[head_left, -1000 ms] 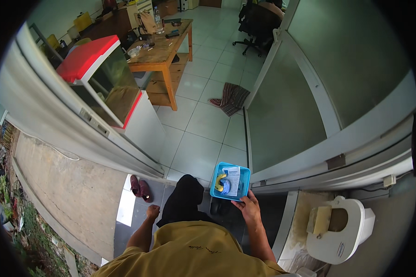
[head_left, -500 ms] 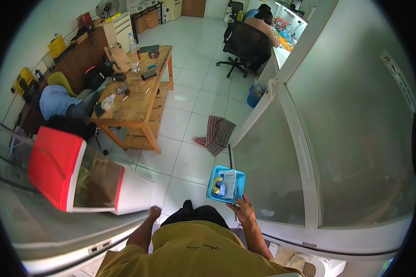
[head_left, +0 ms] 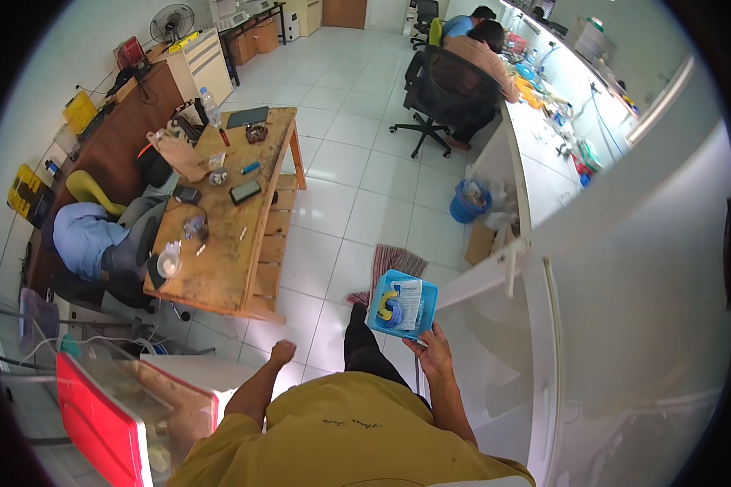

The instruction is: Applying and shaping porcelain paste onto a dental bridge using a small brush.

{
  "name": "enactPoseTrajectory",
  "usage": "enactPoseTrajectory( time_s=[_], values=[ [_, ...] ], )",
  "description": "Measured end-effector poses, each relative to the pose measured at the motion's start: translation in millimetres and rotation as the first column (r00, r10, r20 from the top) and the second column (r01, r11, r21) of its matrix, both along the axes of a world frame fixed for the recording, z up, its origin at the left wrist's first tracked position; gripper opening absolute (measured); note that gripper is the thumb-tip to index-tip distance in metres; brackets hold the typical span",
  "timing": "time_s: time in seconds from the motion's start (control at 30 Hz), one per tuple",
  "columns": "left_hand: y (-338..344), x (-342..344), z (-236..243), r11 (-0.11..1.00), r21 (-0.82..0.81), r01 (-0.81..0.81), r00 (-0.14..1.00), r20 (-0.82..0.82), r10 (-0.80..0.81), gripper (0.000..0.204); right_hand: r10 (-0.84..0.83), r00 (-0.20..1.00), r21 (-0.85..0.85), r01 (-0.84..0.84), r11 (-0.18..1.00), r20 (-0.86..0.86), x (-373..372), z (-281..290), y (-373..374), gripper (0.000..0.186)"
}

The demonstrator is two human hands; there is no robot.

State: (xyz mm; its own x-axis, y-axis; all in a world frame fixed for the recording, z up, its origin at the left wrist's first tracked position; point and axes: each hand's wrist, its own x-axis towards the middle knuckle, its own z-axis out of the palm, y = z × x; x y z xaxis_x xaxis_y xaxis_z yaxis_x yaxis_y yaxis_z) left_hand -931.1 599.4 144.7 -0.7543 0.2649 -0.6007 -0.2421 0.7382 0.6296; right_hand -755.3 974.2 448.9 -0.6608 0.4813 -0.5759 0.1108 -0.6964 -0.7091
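Observation:
My right hand (head_left: 432, 352) grips the near right rim of a small light-blue plastic basket (head_left: 376, 323), carried in front of my body. Inside the basket lie a printed white paper (head_left: 409, 299), a curved yellow piece (head_left: 384, 306) and a crumpled-looking blue bundle (head_left: 394, 313); their exact kind is too small to make out. My left hand (head_left: 283, 353) hangs at my left side with its fingers curled in, and nothing shows in it. It is nearest to the front end of the wooden table (head_left: 234, 280), apart from it.
The doorway's white frame (head_left: 483, 280) stands close on my right. A striped mat (head_left: 402, 260) lies ahead on the tiled floor. A red-lidded box (head_left: 97, 422) is at lower left. Beyond are a blue bin (head_left: 469, 201), an office chair (head_left: 447, 89) and people seated at a workbench (head_left: 536, 154).
I have moved forward through the doorway, so the table, mat and workbench look closer. The basket stays in my right hand. My left hand has swung forward, and one leg is stepping ahead.

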Motion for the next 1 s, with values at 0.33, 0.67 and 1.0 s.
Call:
enactPoseTrajectory(
  time_s=[0.33, 0.67, 1.0],
  values=[
    [72.0, -149.4, -8.2, 0.989, -0.050, -0.137, 0.990, 0.024, 0.138, 0.025, 0.033, 0.997, 0.056, -0.028, 0.998, -0.072, -260.8, 13.9, 141.4, 0.052],
    [190.2, -407.6, -22.3, 0.766, 0.276, -0.580, 0.799, 0.377, 0.469, 0.024, 0.073, 0.994, -0.024, -0.075, 0.997, -0.081, -513.4, -6.0, 231.6, 0.044],
    [355.7, -731.0, 16.7, 0.903, 0.281, -0.326, 0.911, 0.347, 0.221, 0.022, -0.071, 0.997, -0.091, 0.068, 0.994, -0.036, -729.2, 1.2, 315.4, 0.059]
  ],
)
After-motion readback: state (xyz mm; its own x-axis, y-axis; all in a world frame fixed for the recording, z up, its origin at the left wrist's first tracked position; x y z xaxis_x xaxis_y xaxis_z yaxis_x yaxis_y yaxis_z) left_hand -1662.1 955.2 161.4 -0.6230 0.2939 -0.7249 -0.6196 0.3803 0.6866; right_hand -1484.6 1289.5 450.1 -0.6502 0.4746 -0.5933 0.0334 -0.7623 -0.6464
